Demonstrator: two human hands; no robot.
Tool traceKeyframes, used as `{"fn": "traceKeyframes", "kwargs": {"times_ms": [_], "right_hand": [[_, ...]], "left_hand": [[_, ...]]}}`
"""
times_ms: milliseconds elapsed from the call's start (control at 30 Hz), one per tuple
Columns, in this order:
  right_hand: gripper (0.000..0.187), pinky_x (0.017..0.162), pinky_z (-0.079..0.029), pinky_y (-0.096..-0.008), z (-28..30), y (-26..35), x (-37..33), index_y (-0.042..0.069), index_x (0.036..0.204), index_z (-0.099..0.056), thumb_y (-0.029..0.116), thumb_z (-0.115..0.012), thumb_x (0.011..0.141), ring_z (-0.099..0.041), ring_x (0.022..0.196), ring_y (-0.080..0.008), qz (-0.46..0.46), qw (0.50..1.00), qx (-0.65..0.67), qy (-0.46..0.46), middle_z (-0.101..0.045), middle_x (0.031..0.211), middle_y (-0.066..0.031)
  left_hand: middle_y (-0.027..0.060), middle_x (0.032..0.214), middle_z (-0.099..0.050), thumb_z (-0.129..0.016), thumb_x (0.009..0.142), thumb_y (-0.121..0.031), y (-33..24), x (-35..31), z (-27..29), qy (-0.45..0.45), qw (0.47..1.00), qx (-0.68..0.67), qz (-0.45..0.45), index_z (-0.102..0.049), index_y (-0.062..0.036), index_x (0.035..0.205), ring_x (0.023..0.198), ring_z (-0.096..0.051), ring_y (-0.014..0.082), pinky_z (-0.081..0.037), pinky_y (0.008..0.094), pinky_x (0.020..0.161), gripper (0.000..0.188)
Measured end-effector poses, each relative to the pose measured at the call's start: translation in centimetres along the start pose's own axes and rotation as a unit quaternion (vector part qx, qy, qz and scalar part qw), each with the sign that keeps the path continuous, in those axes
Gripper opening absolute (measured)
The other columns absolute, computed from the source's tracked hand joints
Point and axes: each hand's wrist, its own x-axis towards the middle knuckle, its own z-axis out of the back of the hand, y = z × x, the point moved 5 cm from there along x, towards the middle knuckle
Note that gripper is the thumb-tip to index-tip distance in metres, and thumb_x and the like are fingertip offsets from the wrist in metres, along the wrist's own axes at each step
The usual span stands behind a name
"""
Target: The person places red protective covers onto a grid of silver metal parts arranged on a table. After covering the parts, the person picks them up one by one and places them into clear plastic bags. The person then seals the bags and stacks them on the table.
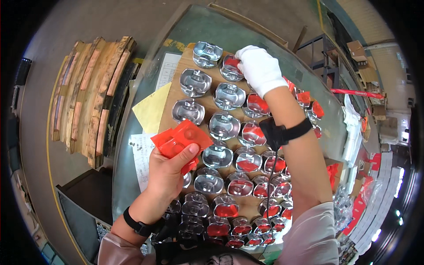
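Small red plastic packets [185,134] are fanned in a stack in my bare left hand [170,165], its thumb pressed on top. My right hand [260,68], in a white glove, reaches to the far side with its fingers drawn together at a red packet [232,63]. That packet lies inside an upturned metal piston [231,73]; the glove partly hides where the fingertips meet it. To the left of it stands a bare piston [207,54], and another bare piston [229,96] is just nearer. Many pistons toward the right and near side hold red packets.
Rows of pistons stand on a brown board [170,110] over a green tabletop [194,26]. A yellow sheet [152,108] and white papers lie at the left. Wooden pallets [88,97] are stacked on the floor at left. A cable hangs from my right wrist strap across the pistons.
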Motion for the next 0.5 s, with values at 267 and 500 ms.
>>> {"fn": "traceKeyframes", "kwargs": {"times_ms": [267,500], "right_hand": [[0.024,0.069,-0.052,-0.0323,5.2,7.7,-9.6,-0.002,0.093,-0.069,0.019,-0.067,0.081,-0.066,0.070,-0.0181,0.000,0.890,0.405,0.209,-0.068,0.075,-0.0151],[0.010,0.064,-0.055,-0.0385,0.3,2.6,-6.0,0.005,0.083,-0.066,0.014,-0.063,0.080,-0.068,0.075,-0.0293,0.003,1.000,0.017,0.001,-0.066,0.077,-0.0144]], "left_hand": [[0.0070,0.093,-0.067,-0.074,0.082,-0.003,-0.1,-0.4,-1.5,0.042,0.999,0.006,0.008,-0.059,-0.0026,0.105,0.073,-0.063,0.0127,-0.052,0.0252,0.058,0.027],[0.0112,0.112,-0.063,-0.066,0.089,-0.006,1.2,-0.9,-0.3,0.041,0.997,-0.038,0.059,-0.048,-0.0059,0.126,0.101,-0.064,0.0238,-0.054,0.0345,0.079,0.041]]}}
